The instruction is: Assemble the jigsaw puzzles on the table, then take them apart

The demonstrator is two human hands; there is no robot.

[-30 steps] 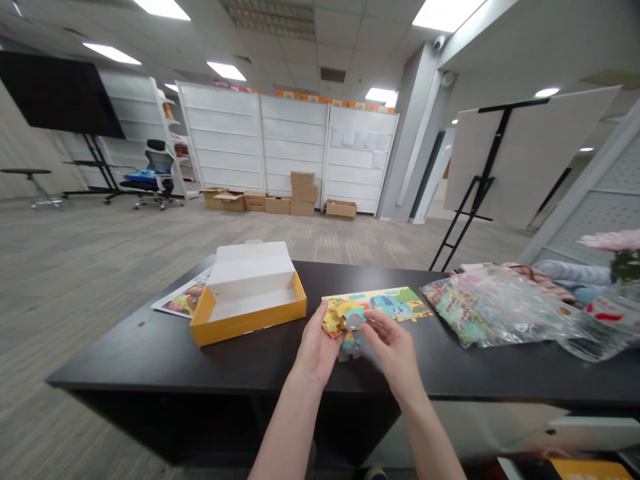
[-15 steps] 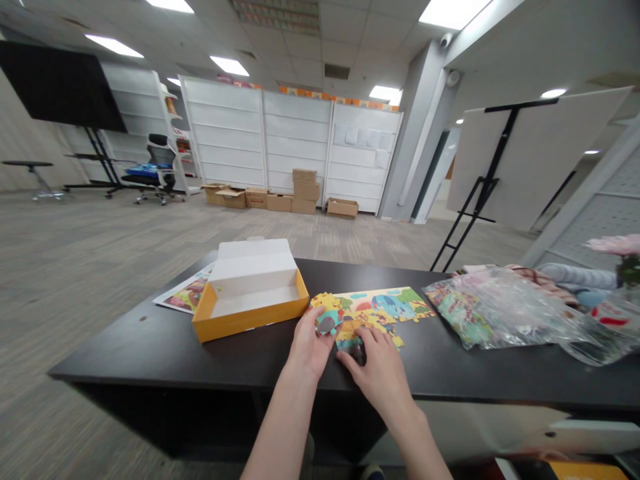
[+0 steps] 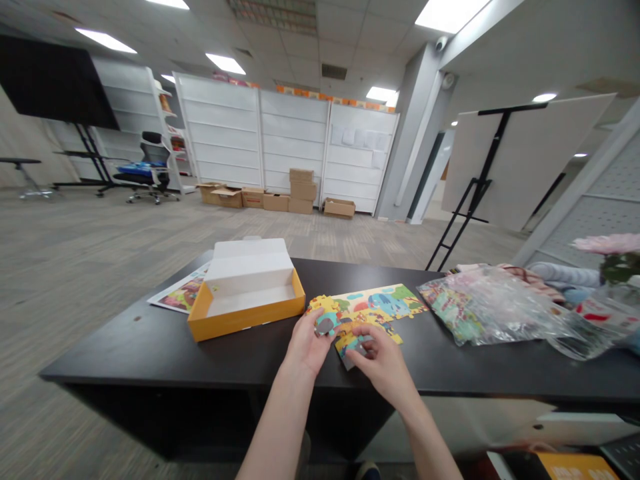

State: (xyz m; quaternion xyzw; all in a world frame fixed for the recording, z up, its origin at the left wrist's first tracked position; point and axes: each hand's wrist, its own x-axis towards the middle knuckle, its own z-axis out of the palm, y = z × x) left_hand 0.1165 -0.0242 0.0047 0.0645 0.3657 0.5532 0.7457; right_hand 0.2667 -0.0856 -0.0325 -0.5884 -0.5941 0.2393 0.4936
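My left hand is closed around a teal and grey puzzle piece, held just above the table's near side. Curled over the lower left corner of the partly joined jigsaw puzzle is my right hand. Its thumb and fingers pinch a puzzle piece with grey and teal on it, at the puzzle's near edge. Yellow puzzle pieces lie beyond my left fingers. The puzzle shows a blue elephant on its far strip; my right hand hides part of its near side.
On the black table, an open yellow box with a white inside stands left of the puzzle. A printed sheet lies partly behind it. Clear plastic bags cover the right side, near a pink flower.
My right fingers have lifted and opened slightly, so more of the grey piece at the puzzle's near corner shows. My left hand keeps its piece. The view has shifted slightly.
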